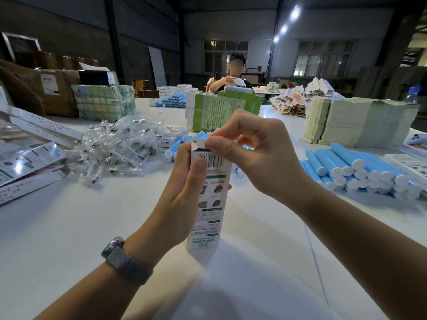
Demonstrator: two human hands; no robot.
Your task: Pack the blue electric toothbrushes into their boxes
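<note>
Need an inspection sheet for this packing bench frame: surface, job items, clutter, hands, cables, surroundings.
Surface: white table, bare in front of the person, crowded further back.
Job's things: white toothbrush box held upright, barcode facing the camera, top flap being handled; blue toothbrush handles stacked at right, more behind the hands; flat boxes at left.
Clutter: heap of bagged brush heads; green cartons; stacks of pale flat sheets; water bottle.
Hands: left hand grips the box body; right hand pinches the top flap.
Cables: nothing seen.
Surroundings: another person working across the table; cardboard cartons at left; dim warehouse, ceiling lights on.
</note>
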